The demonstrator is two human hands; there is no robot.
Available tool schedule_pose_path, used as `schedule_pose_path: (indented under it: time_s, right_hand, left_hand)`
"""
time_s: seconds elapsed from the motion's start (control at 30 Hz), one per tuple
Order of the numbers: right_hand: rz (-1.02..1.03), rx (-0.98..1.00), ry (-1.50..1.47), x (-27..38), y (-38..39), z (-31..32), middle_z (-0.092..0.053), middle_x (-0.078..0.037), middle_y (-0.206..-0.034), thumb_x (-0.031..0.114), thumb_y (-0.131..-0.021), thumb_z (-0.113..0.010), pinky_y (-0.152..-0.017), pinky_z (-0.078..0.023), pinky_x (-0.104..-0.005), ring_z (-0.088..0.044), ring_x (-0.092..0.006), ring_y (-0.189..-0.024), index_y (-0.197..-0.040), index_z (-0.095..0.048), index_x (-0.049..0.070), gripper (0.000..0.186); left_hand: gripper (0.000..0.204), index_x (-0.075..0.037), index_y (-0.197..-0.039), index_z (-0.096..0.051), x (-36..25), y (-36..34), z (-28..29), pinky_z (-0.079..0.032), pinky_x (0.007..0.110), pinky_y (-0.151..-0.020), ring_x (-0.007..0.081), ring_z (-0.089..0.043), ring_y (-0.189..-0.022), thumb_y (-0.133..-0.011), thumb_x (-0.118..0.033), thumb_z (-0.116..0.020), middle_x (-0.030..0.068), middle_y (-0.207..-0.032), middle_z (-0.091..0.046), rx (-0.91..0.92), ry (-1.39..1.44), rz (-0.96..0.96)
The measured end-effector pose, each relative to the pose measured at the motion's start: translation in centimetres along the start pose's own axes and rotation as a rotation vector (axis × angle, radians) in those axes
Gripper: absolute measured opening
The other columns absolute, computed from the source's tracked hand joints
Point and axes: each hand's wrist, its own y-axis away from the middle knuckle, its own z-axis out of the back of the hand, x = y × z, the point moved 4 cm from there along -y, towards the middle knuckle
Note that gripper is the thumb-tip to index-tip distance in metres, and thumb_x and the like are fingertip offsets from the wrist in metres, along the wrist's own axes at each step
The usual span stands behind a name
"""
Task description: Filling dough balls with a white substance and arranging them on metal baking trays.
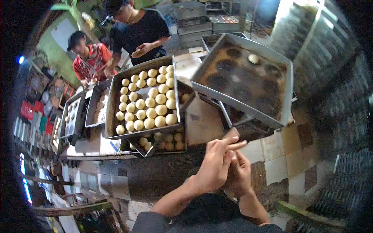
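My left hand (214,164) and my right hand (241,173) are pressed together in front of me, near the table's front edge. The left lies over the right, its fingers pointing to the right and partly bent. The right hand is cupped against its underside with curled fingers. Anything between the palms is hidden. Beyond them a deep metal tray (290,91) stands tilted, its brown floor marked with dark round patches. One pale dough ball (253,59) sits near its far side. To the left, another metal tray (143,134) holds rows of smooth, round dough balls (150,102).
Under the left tray are lower trays with more dough balls (169,146). Further left stand a tray of crumbly pale stuff (101,108) and a tray with a few balls (71,120). Across the table are a person in black (140,33) and a person in red (97,58), hands raised.
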Motion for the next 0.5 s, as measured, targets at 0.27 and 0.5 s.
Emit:
schedule_pose_path:
  time_s: [0.27, 0.5]
  right_hand:
    - [0.52, -0.129, 1.305, 11.2, -18.5, -4.0, -0.065, -0.022, -0.13, -0.006, -0.089, -0.054, -0.105, -0.049, -0.0381, -0.064, -0.0303, -0.119, -0.129, -0.059, -0.009, 0.04]
    - [0.05, -0.092, 2.116, 11.6, -31.2, 3.6, -0.016, -0.031, -0.164, 0.025, -0.098, -0.062, -0.124, -0.02, -0.0545, -0.016, -0.044, -0.154, -0.157, -0.016, -0.008, 0.082]
  left_hand:
    - [0.041, -0.001, -0.134, -0.058, 18.9, -4.8, 18.6, -0.037, 0.046, -0.113, 0.0382, -0.051, -0.13, -0.095, -0.012, -0.066, 0.0228, -0.143, -0.054, -0.067, -0.342, 0.353]
    - [0.054, 0.005, -0.141, -0.046, 25.8, -6.1, 24.0, -0.032, 0.051, -0.117, 0.0396, -0.042, -0.137, -0.097, -0.021, -0.063, 0.0226, -0.15, -0.045, 0.038, -0.721, 0.497]
